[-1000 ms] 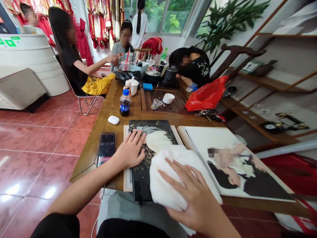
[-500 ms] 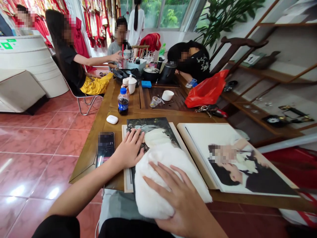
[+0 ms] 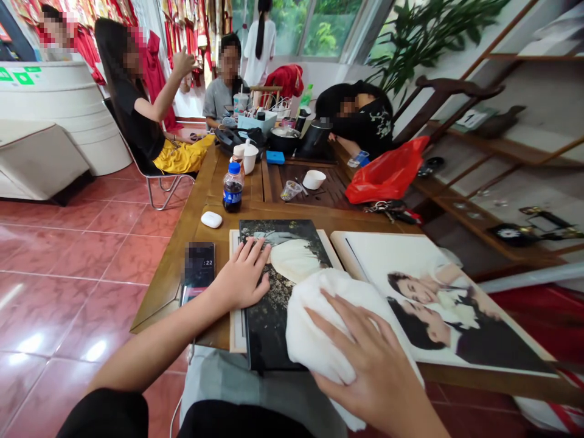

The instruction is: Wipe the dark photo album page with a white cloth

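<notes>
A dark glossy photo panel [image 3: 267, 334], printed with a pale gown, lies on a light-edged board [image 3: 236, 328] at the near end of the table. My left hand [image 3: 244, 275] rests flat on the panel's left edge, fingers spread. Under my right hand [image 3: 369, 350] is a bunched white fluffy cloth [image 3: 303, 322], which the hand holds against the panel's right side. Part of the cloth hangs past the near edge. Just right of it lies a large album [image 3: 369, 258] bearing a couple's portrait; the cloth hides its near left corner.
Left of the panel are a phone [image 3: 199, 271] and a white earbud case [image 3: 212, 219]. Farther back stand a cola bottle [image 3: 233, 190], a white bowl [image 3: 314, 179] and a red plastic bag [image 3: 387, 173], with keys [image 3: 387, 208] nearby. Several people are around the table's far end.
My right hand has moved right with the cloth, uncovering the panel's dark lower part. The left hand stays on the panel. A seated person at left has raised an arm away from the table.
</notes>
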`<state>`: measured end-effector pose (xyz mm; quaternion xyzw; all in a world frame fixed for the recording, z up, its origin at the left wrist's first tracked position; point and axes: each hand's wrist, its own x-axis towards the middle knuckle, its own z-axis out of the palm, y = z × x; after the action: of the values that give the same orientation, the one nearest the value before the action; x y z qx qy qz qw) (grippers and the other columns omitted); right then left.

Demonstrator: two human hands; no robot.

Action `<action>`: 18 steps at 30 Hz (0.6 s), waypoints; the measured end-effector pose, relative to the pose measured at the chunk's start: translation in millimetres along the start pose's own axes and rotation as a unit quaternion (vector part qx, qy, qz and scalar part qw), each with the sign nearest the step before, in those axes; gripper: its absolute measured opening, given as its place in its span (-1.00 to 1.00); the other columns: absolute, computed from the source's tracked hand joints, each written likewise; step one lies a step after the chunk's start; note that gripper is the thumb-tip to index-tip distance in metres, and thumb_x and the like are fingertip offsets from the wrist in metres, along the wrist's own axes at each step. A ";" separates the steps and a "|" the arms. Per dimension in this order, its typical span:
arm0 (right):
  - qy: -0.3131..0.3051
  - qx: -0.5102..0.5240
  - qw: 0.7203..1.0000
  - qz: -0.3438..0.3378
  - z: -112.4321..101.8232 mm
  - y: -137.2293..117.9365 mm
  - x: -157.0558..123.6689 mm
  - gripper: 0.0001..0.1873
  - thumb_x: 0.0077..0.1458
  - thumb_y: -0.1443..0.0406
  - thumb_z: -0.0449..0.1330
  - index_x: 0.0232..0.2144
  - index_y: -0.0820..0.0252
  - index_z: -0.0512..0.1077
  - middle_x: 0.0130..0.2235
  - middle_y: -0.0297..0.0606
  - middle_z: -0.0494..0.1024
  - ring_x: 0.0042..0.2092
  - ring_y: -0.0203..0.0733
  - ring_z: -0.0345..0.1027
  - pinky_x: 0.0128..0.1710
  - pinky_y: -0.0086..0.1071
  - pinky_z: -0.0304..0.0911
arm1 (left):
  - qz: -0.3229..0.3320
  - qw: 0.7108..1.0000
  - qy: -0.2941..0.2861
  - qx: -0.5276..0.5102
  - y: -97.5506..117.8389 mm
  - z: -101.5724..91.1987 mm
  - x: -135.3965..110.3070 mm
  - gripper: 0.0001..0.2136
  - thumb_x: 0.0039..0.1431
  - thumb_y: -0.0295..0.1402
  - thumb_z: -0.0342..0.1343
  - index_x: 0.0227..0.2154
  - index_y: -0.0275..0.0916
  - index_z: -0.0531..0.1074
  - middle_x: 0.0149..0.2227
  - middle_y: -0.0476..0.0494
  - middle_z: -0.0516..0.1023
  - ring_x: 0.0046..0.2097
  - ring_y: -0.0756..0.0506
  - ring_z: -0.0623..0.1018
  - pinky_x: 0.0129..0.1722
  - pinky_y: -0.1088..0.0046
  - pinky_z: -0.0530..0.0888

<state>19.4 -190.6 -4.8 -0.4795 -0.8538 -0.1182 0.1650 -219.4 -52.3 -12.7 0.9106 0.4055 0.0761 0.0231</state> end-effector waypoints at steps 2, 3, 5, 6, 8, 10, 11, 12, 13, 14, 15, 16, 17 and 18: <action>-0.003 0.011 1.000 -0.013 -0.4 -10.1 8.5 -0.26 0.01 0.18 0.23 0.27 0.11 0.28 0.40 0.03 0.14 0.28 0.22 0.20 0.17 0.05 0.07 | 0.000 1.000 -0.003 0.002 -0.3 -0.3 0.2 -0.40 0.41 -0.21 -0.15 0.40 -0.45 0.06 0.46 -0.41 0.01 0.48 -0.38 0.01 0.42 0.05 0.06; -0.004 0.016 1.000 -0.018 -0.1 -15.5 12.8 -0.23 -0.01 0.17 0.24 0.28 0.11 0.28 0.41 0.04 0.13 0.29 0.23 0.19 0.18 0.06 0.05 | 0.001 1.000 -0.004 0.002 -0.5 -0.5 0.3 -0.40 0.41 -0.21 -0.15 0.40 -0.45 0.06 0.46 -0.42 0.00 0.48 -0.39 0.01 0.42 0.05 0.06; -0.005 0.031 0.999 -0.021 1.0 -26.3 20.6 -0.20 -0.06 0.17 0.25 0.28 0.10 0.28 0.41 0.03 0.13 0.30 0.23 0.17 0.20 0.07 0.02 | 0.003 1.000 -0.003 0.002 -1.2 -0.8 0.5 -0.40 0.41 -0.21 -0.15 0.39 -0.45 0.07 0.46 -0.42 0.00 0.47 -0.39 0.01 0.42 0.04 0.07; -0.004 0.040 0.999 -0.022 1.8 -31.2 23.8 -0.18 -0.09 0.17 0.26 0.27 0.09 0.28 0.41 0.03 0.14 0.30 0.23 0.16 0.21 0.07 0.00 | 0.004 1.000 -0.003 0.003 -1.6 -0.7 0.6 -0.41 0.42 -0.20 -0.16 0.39 -0.45 0.07 0.46 -0.41 0.00 0.47 -0.38 0.01 0.41 0.04 0.07; -0.006 0.061 0.998 -0.030 3.1 -38.9 28.3 -0.15 -0.15 0.17 0.26 0.26 0.07 0.30 0.40 0.03 0.16 0.31 0.23 0.15 0.24 0.08 -0.05 | 0.008 1.000 -0.005 0.004 -2.6 -0.1 0.7 -0.41 0.43 -0.20 -0.18 0.40 -0.44 0.06 0.46 -0.40 0.01 0.48 -0.38 0.01 0.42 0.04 0.07; -0.012 0.078 0.996 -0.043 3.7 -42.4 30.3 -0.13 -0.19 0.15 0.26 0.25 0.05 0.30 0.40 0.01 0.17 0.31 0.20 0.15 0.25 0.06 -0.08 | 0.010 1.000 -0.003 0.003 -3.6 1.3 0.7 -0.41 0.44 -0.19 -0.19 0.40 -0.42 0.05 0.46 -0.40 0.01 0.48 -0.37 0.00 0.42 0.03 0.06; -0.015 0.084 0.995 -0.047 3.7 -42.2 30.3 -0.12 -0.20 0.15 0.26 0.25 0.04 0.30 0.40 0.00 0.17 0.31 0.19 0.15 0.26 0.05 -0.09 | 0.011 1.000 0.001 0.001 -3.9 2.3 0.6 -0.42 0.44 -0.19 -0.19 0.40 -0.41 0.05 0.46 -0.40 0.01 0.48 -0.36 0.00 0.41 0.03 0.06; -0.016 0.087 0.995 -0.049 3.5 -40.9 29.6 -0.12 -0.21 0.14 0.26 0.25 0.04 0.30 0.40 -0.01 0.17 0.31 0.18 0.16 0.26 0.04 -0.08 | 0.010 1.000 0.006 -0.002 -4.1 3.2 0.6 -0.41 0.43 -0.19 -0.19 0.40 -0.40 0.04 0.46 -0.39 0.01 0.48 -0.36 0.00 0.41 0.02 0.07; -0.016 0.087 0.995 -0.047 3.2 -38.6 28.3 -0.12 -0.20 0.14 0.26 0.25 0.04 0.30 0.40 -0.02 0.17 0.31 0.18 0.16 0.25 0.03 -0.07 | 0.010 1.000 0.011 -0.005 -4.2 4.0 0.5 -0.41 0.43 -0.19 -0.19 0.40 -0.40 0.04 0.46 -0.40 0.01 0.48 -0.35 0.00 0.41 0.01 0.07; -0.015 0.085 0.995 -0.045 2.9 -35.3 26.3 -0.13 -0.19 0.14 0.25 0.25 0.04 0.30 0.40 -0.02 0.16 0.31 0.18 0.17 0.25 0.03 -0.06 | 0.009 1.000 0.014 -0.007 -4.0 4.5 0.4 -0.41 0.42 -0.19 -0.19 0.40 -0.40 0.04 0.46 -0.40 0.02 0.48 -0.35 0.00 0.41 0.01 0.07; -0.013 0.080 0.996 -0.041 2.5 -31.2 23.6 -0.14 -0.18 0.15 0.25 0.25 0.06 0.30 0.40 -0.01 0.16 0.31 0.18 0.18 0.24 0.03 -0.04 | 0.008 1.000 0.016 -0.009 -3.7 4.7 0.4 -0.40 0.41 -0.19 -0.19 0.40 -0.40 0.04 0.46 -0.41 0.03 0.48 -0.35 0.00 0.41 0.00 0.07; -0.009 0.072 0.997 -0.035 2.2 -26.5 20.5 -0.15 -0.15 0.15 0.24 0.25 0.08 0.30 0.40 0.00 0.16 0.30 0.19 0.18 0.23 0.03 -0.03 | 0.007 1.000 0.017 -0.011 -3.2 4.5 0.3 -0.40 0.40 -0.19 -0.18 0.40 -0.40 0.04 0.45 -0.41 0.04 0.48 -0.35 0.00 0.41 0.00 0.08; -0.004 0.062 0.998 -0.024 2.0 -21.4 16.9 -0.17 -0.13 0.16 0.24 0.25 0.10 0.30 0.40 0.01 0.16 0.30 0.19 0.19 0.22 0.03 -0.01 | 0.006 1.000 0.017 -0.011 -2.7 4.0 0.3 -0.40 0.40 -0.19 -0.18 0.39 -0.41 0.05 0.45 -0.41 0.04 0.48 -0.36 0.00 0.41 0.01 0.07; 0.000 0.051 0.999 -0.011 1.8 -15.9 13.0 -0.20 -0.09 0.17 0.23 0.25 0.11 0.29 0.39 0.02 0.17 0.29 0.18 0.20 0.21 0.03 0.01 | 0.005 1.000 0.015 -0.011 -2.1 3.3 0.3 -0.40 0.40 -0.19 -0.18 0.39 -0.42 0.06 0.45 -0.42 0.05 0.48 -0.36 0.01 0.41 0.01 0.07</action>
<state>-0.9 -187.9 -2.0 -0.4609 -0.8639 -0.0766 0.1882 -220.2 -50.6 -16.2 0.9112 0.4000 0.0944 0.0270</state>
